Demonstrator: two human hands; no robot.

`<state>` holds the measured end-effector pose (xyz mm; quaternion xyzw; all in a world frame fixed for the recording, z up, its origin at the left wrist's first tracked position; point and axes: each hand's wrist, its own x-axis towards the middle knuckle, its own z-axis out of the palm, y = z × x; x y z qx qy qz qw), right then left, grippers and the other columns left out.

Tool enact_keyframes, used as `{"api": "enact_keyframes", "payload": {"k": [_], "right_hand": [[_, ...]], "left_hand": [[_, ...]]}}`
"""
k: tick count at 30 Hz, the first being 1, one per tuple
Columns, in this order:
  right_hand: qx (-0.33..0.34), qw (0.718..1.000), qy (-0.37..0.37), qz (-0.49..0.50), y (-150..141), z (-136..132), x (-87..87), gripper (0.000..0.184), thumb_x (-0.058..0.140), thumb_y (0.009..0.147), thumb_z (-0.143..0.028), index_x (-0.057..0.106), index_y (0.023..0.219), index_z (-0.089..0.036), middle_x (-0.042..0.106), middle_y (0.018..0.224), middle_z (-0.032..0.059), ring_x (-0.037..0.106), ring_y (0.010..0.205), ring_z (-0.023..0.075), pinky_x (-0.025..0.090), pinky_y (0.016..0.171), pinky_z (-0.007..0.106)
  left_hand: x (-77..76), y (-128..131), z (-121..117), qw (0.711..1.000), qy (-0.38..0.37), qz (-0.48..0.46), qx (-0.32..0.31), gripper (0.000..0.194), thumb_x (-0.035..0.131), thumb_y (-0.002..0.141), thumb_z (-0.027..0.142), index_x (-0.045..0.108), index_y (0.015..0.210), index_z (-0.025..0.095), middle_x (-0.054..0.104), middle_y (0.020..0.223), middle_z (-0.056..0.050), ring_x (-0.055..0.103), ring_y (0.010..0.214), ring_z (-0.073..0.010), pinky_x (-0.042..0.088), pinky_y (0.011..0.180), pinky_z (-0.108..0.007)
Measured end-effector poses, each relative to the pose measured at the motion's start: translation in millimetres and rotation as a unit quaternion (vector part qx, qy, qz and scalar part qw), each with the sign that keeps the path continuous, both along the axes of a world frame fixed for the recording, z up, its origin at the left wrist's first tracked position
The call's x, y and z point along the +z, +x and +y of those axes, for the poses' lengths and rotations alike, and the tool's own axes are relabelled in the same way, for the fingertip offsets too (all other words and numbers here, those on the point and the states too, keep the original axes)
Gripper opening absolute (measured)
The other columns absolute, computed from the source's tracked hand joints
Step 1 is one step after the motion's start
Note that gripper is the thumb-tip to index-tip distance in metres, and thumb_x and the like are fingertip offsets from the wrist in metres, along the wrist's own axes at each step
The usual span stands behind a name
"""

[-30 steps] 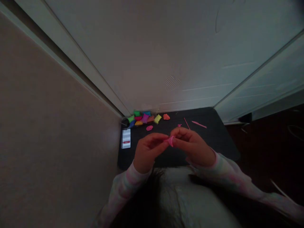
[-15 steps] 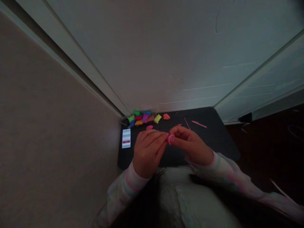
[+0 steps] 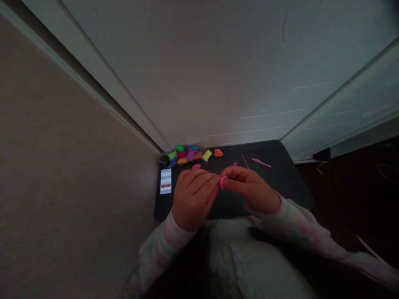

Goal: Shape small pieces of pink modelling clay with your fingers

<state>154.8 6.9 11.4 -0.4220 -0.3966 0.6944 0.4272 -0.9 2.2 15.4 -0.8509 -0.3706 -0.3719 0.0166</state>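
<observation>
A small pink lump of clay (image 3: 223,181) is pinched between the fingertips of both my hands above a small black table (image 3: 280,182). My left hand (image 3: 193,197) has its fingers pressed together against the lump from the left. My right hand (image 3: 254,189) curls round it from the right. Both sleeves are pale and pastel striped.
At the table's far left lies a heap of several coloured clay packets (image 3: 187,154), an orange clay piece (image 3: 218,153) and a pink clay piece (image 3: 196,167). Two thin pink tools (image 3: 261,162) lie at the far right, a white card (image 3: 165,181) at the left edge. Walls stand close behind and left.
My left hand has turned palm down and its fingers have closed over the pink lump. The lump looks rounder than a second ago. My right hand has barely shifted.
</observation>
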Motion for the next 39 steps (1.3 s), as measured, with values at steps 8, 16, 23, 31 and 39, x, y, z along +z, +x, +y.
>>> {"api": "enact_keyframes", "payload": {"k": [8, 16, 23, 31, 39], "right_hand": [[0.02, 0.997, 0.031, -0.065, 2.5, 4.0, -1.1, 0.02, 0.07, 0.061, -0.032, 0.057, 0.063, -0.017, 0.056, 0.062, -0.0029, 0.051, 0.062, 0.0106, 0.041, 0.063, 0.026], [0.018, 0.998, 0.032, -0.058, 0.8, 3.5, -5.3, 0.022, 0.069, 0.062, -0.033, 0.053, 0.064, -0.018, 0.055, 0.063, -0.0032, 0.051, 0.062, 0.0105, 0.041, 0.063, 0.026], [0.017, 0.998, 0.028, -0.053, 0.6, 3.2, -5.6, 0.023, 0.07, 0.061, -0.034, 0.054, 0.064, -0.018, 0.054, 0.062, -0.0034, 0.048, 0.06, 0.0095, 0.039, 0.059, 0.024], [0.001, 0.999, 0.02, -0.048, -1.4, 4.9, -4.5, 0.028, 0.072, 0.057, -0.038, 0.054, 0.062, -0.018, 0.055, 0.061, -0.0035, 0.05, 0.061, 0.0105, 0.042, 0.063, 0.026], [0.0, 0.999, 0.017, -0.04, -1.2, 3.7, -6.4, 0.024, 0.072, 0.059, -0.034, 0.055, 0.062, -0.018, 0.055, 0.061, -0.0039, 0.05, 0.06, 0.0097, 0.041, 0.062, 0.025]], "left_hand": [[-5.3, 0.9, -0.1, 1.0, -0.02, 0.013, -0.003, 0.013, 0.055, 0.079, 0.013, 0.063, 0.088, 0.011, 0.07, 0.078, -0.007, 0.062, 0.08, -0.0178, 0.049, 0.074, -0.031], [-8.1, 0.9, 0.8, 1.0, -0.01, 0.011, 0.009, 0.013, 0.055, 0.079, 0.015, 0.065, 0.088, 0.015, 0.071, 0.081, -0.006, 0.062, 0.087, -0.0207, 0.048, 0.076, -0.035], [-7.4, 0.2, 0.2, 1.0, 0.006, 0.008, 0.012, 0.01, 0.056, 0.077, 0.011, 0.064, 0.082, 0.015, 0.072, 0.08, -0.004, 0.064, 0.087, -0.0204, 0.045, 0.079, -0.036], [-9.2, 4.2, 0.7, 0.999, -0.021, -0.009, 0.034, 0.013, 0.055, 0.079, 0.015, 0.065, 0.086, 0.014, 0.071, 0.078, -0.006, 0.062, 0.083, -0.0195, 0.047, 0.077, -0.035], [-7.1, 2.7, 1.7, 0.999, -0.004, 0.014, 0.036, 0.008, 0.057, 0.078, 0.014, 0.065, 0.079, 0.015, 0.071, 0.075, -0.003, 0.062, 0.079, -0.0196, 0.045, 0.072, -0.035]]}}
